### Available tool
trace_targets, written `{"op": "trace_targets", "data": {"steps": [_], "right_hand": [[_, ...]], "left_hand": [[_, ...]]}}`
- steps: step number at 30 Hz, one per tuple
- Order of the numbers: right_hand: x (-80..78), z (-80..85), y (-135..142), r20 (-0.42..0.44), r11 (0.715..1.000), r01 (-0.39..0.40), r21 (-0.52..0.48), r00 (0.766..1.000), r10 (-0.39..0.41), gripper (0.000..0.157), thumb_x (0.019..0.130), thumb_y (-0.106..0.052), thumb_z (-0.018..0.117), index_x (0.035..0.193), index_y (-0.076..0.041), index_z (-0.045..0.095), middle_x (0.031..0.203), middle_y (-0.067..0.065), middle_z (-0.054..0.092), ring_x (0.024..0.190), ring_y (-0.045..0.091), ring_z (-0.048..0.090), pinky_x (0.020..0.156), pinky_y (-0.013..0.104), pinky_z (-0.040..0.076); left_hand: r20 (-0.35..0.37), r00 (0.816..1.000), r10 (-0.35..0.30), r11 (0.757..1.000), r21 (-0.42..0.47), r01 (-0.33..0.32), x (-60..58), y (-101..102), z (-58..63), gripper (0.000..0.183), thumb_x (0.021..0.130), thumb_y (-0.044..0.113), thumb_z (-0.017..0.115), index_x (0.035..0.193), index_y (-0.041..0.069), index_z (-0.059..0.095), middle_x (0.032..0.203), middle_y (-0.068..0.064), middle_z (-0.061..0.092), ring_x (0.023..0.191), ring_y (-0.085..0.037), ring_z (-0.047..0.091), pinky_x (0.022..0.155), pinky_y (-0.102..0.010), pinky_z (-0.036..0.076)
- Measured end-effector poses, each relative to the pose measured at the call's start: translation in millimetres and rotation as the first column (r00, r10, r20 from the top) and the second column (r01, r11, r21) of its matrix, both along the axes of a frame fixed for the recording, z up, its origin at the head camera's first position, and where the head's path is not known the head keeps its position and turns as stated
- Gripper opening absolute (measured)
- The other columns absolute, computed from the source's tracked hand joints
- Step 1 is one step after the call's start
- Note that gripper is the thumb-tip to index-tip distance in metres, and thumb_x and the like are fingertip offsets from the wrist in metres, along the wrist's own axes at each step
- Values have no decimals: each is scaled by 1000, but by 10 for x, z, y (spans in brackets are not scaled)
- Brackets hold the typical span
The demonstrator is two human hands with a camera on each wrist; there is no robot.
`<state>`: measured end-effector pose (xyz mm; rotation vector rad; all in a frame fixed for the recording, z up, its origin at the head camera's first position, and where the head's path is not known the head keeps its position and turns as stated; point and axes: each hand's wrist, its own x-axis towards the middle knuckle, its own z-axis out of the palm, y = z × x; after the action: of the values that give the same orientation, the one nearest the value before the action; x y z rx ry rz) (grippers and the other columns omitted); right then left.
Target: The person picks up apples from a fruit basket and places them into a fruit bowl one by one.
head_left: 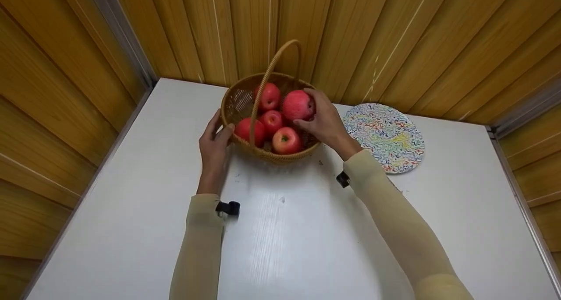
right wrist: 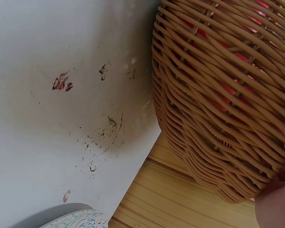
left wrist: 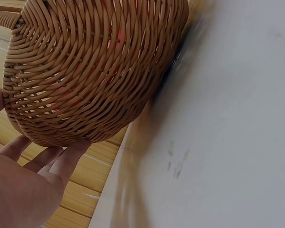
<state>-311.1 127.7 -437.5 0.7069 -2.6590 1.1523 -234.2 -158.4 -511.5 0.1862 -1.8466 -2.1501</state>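
A round wicker basket (head_left: 280,158) with a tall arched handle stands near the back edge of the white table, holding several red apples (head_left: 285,140). My left hand (head_left: 214,146) grips its left side, thumb at the rim and fingers spread along the outer weave; the left wrist view shows those fingers (left wrist: 73,159) against the wicker. Over the basket's right side, my right hand (head_left: 324,119) holds one apple (head_left: 296,104) between thumb and fingers, above the others. In the right wrist view the basket's wall (right wrist: 218,95) hides that apple and most of the hand.
Right of the basket lies a round board (head_left: 385,138) with a multicoloured speckled pattern, by the table's back edge. Wood-plank walls (head_left: 394,37) enclose the white table (head_left: 280,247) at the back and sides. Small dark marks (right wrist: 62,81) dot the tabletop.
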Motion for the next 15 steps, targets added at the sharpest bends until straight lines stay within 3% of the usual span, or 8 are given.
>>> {"op": "trace_targets", "data": {"steps": [5, 15], "right_hand": [[56, 10, 38, -22, 997, 22, -75, 999, -24, 82, 87, -14, 90, 153, 3, 45, 150, 20, 51, 138, 31, 51, 116, 43, 42], [157, 90, 117, -84, 977, 81, -198, 992, -99, 86, 84, -15, 93, 154, 1, 46, 147, 19, 52, 136, 29, 54, 112, 44, 48]], "left_hand": [[15, 1000, 1, 999, 42, -1, 1, 2, -6, 56, 106, 27, 66, 159, 25, 52, 155, -2, 54, 136, -23, 57, 106, -42, 54], [30, 1000, -7, 999, 44, 6, -13, -6, 13, 59, 106, 21, 63, 163, 18, 46, 158, -8, 50, 139, -28, 54, 109, -49, 51]]}}
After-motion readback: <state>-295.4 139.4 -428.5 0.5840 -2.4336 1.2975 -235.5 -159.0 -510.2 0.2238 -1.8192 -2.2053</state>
